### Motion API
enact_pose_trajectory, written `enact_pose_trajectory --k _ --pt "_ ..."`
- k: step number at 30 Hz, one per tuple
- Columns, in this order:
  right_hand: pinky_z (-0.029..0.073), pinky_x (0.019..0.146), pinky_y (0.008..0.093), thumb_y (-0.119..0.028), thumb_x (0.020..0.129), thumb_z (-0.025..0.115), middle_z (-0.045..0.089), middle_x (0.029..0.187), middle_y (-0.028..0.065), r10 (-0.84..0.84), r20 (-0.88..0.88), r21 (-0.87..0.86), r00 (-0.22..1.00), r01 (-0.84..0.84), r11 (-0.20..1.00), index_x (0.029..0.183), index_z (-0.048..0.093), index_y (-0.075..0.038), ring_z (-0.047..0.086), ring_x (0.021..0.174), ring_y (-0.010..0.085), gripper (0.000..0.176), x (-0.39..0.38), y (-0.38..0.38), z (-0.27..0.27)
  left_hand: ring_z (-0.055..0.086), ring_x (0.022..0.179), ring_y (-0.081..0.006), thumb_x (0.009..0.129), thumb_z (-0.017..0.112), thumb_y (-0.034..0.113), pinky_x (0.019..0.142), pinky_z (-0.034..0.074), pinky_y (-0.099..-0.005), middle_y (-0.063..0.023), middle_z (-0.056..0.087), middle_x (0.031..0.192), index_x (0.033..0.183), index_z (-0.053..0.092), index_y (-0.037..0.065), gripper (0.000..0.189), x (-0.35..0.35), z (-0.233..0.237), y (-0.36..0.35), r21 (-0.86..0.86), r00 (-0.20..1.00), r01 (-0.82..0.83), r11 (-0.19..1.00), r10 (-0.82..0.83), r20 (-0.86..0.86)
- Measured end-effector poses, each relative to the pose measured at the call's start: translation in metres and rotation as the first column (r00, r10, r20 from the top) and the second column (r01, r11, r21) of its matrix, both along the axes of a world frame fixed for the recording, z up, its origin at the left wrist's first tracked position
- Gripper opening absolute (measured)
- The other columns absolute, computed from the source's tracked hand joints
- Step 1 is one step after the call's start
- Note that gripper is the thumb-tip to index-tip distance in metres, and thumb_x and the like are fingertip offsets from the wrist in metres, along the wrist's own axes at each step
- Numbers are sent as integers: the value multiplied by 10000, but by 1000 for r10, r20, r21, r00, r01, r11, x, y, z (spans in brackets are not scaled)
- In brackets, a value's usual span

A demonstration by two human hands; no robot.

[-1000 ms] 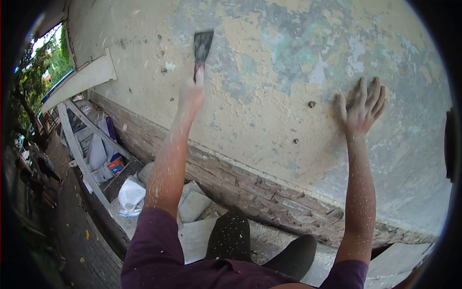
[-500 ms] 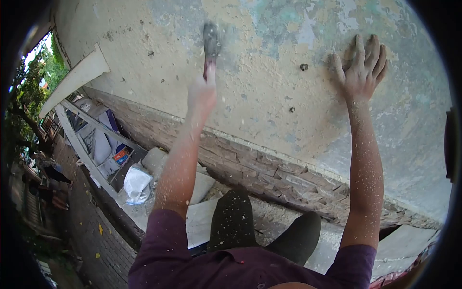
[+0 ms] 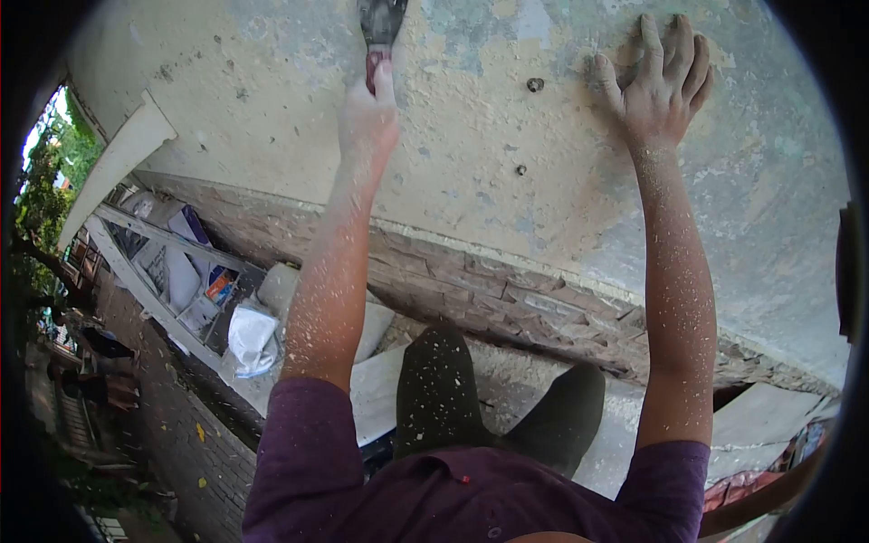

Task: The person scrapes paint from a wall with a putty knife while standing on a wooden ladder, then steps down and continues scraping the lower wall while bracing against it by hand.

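Observation:
My left hand (image 3: 369, 119) is closed round the dark red handle of a scraper (image 3: 382, 25), its wide metal blade up against the wall at the top of the view. Old paint covers the wall (image 3: 471, 136) in cream, grey and pale green patches, with flakes lifted in places. To the right, my right hand (image 3: 657, 100) lies flat on the wall with its fingers spread, holding nothing. Pale dust and paint chips coat both forearms. Two small dark plugs or holes (image 3: 535, 85) show in the wall between my hands.
A rough stone ledge (image 3: 471, 281) runs along the wall's foot. At left stand a pale frame (image 3: 154, 299) with papers and boxes in it, and a white plastic bag (image 3: 252, 339). A brick-paved path (image 3: 195, 452) lies beyond. Part of another person's arm (image 3: 769, 498) shows at lower right.
The camera view has shifted, so the wall and both hands sit differently in it. The scraper, blurred before, shows sharper and higher up. My right hand stays flat on the wall.

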State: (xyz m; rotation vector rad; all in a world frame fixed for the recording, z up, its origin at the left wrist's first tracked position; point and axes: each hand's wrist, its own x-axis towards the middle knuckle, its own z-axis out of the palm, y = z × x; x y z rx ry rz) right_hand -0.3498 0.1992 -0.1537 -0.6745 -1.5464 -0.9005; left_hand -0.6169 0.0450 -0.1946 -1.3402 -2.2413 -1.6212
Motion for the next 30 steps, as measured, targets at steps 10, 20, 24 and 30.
enact_pose_trajectory --k 10,20,24,30 --pt "145 1110 533 -485 775 574 295 1462 203 -119 -66 63 991 123 990 1341 443 -98 230 1365 405 698 -6 -9 6 649 731 -343 927 506 308 665 499 -435 -211 654 835 934 641 -23 358 32 -95 24 37 769 -146 989 137 -624" --pt "131 1117 521 -492 771 577 290 1470 183 -90 -77 17 993 92 996 1337 450 -113 215 1377 388 693 -5 -11 5 625 753 -397 914 525 373 670 483 -454 -225 649 788 899 646 -8 400 64 -131 2 -63 838 -49 997 7 -546" --pt "128 1116 528 -496 778 570 290 1470 183 -90 -61 0 994 90 996 1329 458 -111 212 1377 391 682 -4 -13 3 628 785 -394 908 520 412 715 481 -461 -232 646 802 970 617 3 425 86 -141 -2 -251 981 51 967 -2 192" --pt "136 1111 533 -507 776 568 294 1468 188 -94 -57 41 994 96 994 1327 460 -109 216 1374 398 688 -2 -12 2 634 773 -414 909 514 417 674 478 -479 -253 643 789 913 623 -9 440 97 -274 -22 -301 998 -62 952 65 0"
